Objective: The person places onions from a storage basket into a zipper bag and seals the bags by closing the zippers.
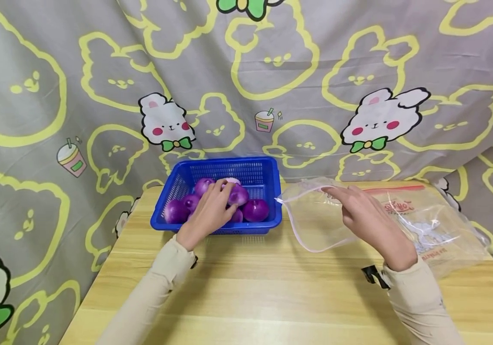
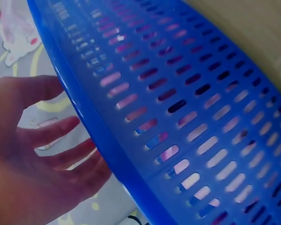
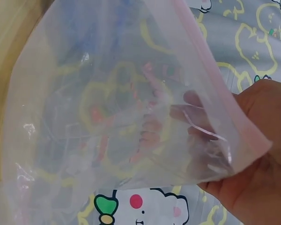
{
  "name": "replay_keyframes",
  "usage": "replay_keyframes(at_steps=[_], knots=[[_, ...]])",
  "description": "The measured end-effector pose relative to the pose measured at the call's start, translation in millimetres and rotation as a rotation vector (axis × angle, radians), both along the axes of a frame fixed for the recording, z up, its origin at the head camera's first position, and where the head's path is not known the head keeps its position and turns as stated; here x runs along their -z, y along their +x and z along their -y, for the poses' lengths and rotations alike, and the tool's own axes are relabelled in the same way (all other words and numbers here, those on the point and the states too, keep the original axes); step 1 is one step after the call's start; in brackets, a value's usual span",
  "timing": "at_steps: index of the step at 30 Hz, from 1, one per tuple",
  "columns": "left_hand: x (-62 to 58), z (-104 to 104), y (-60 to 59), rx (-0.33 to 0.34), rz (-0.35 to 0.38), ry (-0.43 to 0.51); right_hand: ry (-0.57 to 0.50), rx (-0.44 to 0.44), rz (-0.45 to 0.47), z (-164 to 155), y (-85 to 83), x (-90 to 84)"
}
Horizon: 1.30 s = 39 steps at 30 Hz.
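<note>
Onions [image 1: 238, 195] purple, glossy, piled in blue basket [image 1: 264, 168]. Left hand [image 1: 209, 212] rests over them, apparently loose. Right wrist view shows right hand [image 3: 253, 164] pinching clear bag [image 3: 122, 117] rim.

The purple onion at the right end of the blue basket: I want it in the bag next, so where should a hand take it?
Grip the purple onion round its widest part, coming from above. It is round and smooth, the basket wall shuts off the sides, and only its top is bare.
</note>
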<state>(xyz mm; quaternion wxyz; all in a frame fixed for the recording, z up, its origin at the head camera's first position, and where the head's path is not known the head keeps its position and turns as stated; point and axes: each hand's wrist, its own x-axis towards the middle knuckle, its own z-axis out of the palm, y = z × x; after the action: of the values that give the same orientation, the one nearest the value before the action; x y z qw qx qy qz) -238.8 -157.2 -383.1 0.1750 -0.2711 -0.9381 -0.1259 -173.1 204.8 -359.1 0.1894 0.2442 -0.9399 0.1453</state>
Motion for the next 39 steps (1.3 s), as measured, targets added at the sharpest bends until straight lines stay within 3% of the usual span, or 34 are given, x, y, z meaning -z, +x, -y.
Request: replay_keyframes(at_steps=[8, 13, 20, 25, 32, 39], knots=[[-0.7, -12.6, -22.8, -0.088, 0.257, -0.090, -0.027, 0.000, -0.063, -2.9, -3.5, -0.9], [8.8, -14.1, -26.0, -0.142, 0.307, -0.115, -0.033, 0.000, -0.119, -2.3, -5.3, 4.1], [25.1, -6.2, -25.3, -0.088, 0.147, -0.115, -0.046, -0.024, -0.141, -0.7, -5.8, 10.6], [27.0, -5.2, -23.6, -0.047, 0.068, -0.095, -0.057, -0.032, -0.138, -0.2, -6.3, 12.5], [12.1, -12.7, -13.1, 0.038, -0.077, 0.007, -0.065, -0.016, -0.119, -1.5, -5.2, 11.6], [-14.8, -28.9, 14.8, 0.076, -0.162, 0.079, -0.081, -0.018, -0.131, -3.9, -6.1, 10.3]])
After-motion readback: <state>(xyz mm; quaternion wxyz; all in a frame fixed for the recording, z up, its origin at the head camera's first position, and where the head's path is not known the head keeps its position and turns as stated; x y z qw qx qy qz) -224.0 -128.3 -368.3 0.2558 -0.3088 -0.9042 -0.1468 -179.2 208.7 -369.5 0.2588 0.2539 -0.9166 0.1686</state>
